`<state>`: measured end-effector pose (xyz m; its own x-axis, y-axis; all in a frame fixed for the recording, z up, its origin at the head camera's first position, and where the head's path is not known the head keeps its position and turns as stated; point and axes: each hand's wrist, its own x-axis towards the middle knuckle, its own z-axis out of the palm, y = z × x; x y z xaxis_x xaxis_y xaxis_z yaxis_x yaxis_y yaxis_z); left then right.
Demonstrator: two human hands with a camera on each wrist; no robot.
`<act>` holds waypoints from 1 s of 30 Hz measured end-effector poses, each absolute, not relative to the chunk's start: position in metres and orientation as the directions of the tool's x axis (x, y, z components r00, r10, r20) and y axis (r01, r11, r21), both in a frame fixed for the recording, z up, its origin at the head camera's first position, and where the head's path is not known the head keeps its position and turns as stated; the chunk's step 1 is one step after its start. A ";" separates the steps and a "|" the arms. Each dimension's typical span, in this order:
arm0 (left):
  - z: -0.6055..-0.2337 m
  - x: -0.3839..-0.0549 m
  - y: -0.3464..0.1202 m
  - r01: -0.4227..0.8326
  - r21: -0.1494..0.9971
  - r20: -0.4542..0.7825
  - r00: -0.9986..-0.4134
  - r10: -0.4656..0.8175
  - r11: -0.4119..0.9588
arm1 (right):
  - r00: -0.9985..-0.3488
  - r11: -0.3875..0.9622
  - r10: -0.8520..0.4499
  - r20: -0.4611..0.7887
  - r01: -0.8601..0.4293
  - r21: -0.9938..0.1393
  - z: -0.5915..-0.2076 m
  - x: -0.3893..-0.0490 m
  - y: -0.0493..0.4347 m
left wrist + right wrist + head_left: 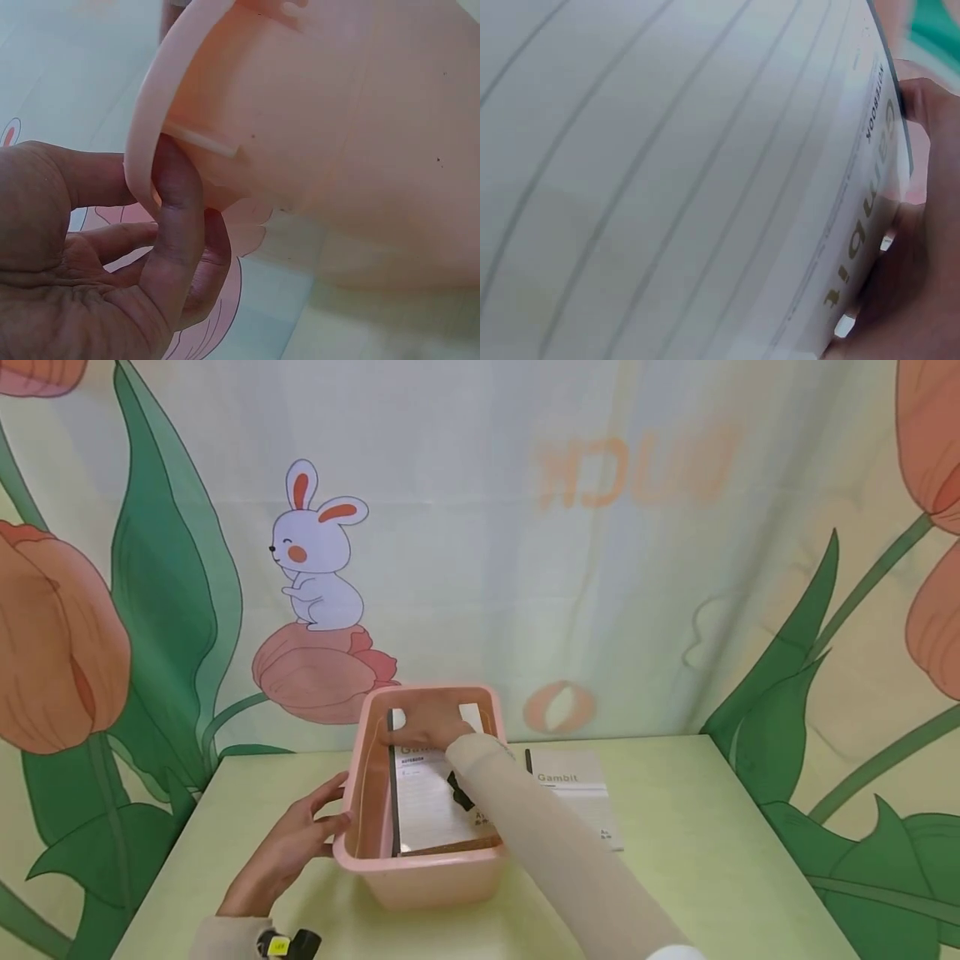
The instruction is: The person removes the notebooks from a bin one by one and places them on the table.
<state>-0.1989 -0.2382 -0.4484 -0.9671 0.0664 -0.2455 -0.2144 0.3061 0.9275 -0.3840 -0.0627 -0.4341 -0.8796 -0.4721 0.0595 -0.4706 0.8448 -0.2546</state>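
A pink plastic bin (420, 885) stands on the table, tilted slightly in the head view. My left hand (300, 835) pinches its left rim; the left wrist view shows the rim (146, 120) between thumb and fingers of that hand (112, 255). Inside the bin is a white notebook (427, 810) with a dark spine and "Gambit" lettering. My right hand (427, 727) reaches in and grips the notebook's far edge. In the right wrist view, the notebook's lined cover (667, 165) fills most of the picture, with the right hand (922, 225) curled around its lettered end.
A second Gambit notebook (585, 793) lies on the pale green table (697, 843), right of the bin and partly behind my right sleeve (555, 843). A brown edge (457, 846) shows below the notebook in the bin. Behind hangs a printed curtain (480, 527).
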 end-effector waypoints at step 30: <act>-0.448 -0.196 -0.240 -0.190 0.941 -0.223 -0.971 0.089 0.279 | -0.746 0.845 -0.466 0.475 -0.534 -0.008 -0.264 -0.324 0.084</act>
<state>-0.1964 -0.2399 -0.4481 -0.9707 0.0894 -0.2230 -0.1904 0.2795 0.9411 -0.3244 0.0841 -0.2639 -0.7460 -0.4664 0.4752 -0.5339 0.8455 -0.0084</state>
